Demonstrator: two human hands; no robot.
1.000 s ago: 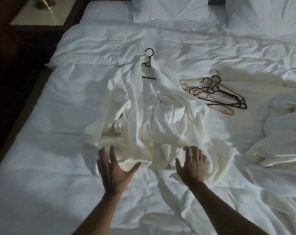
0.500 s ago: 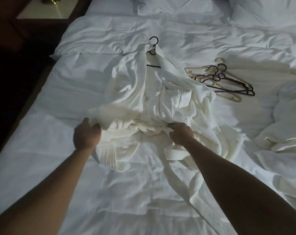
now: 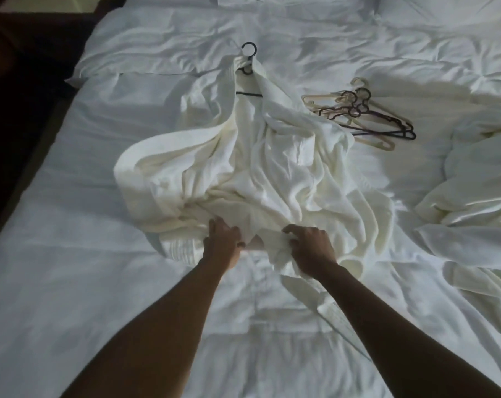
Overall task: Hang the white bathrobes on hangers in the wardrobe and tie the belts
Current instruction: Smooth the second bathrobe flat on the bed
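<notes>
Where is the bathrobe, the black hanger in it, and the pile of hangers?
bathrobe [image 3: 272, 168]: head view, its middle folds.
black hanger [image 3: 248, 48]: head view, its hook.
pile of hangers [image 3: 364, 110]: head view, the crossed necks.

Two bare forearms are seen, with the bed [image 3: 71, 282] as the landmark beneath them. No sleeve is worn on either arm: each is uncovered from the picture's lower edge, over the near part of the bed, up to the wrist. No watch, bracelet or ring can be made out on the left hand [image 3: 222, 244] or the right hand [image 3: 311, 249], though the light is dim. The hands are ungloved. Both forearms are slender, and nothing else of the person is shown.
</notes>
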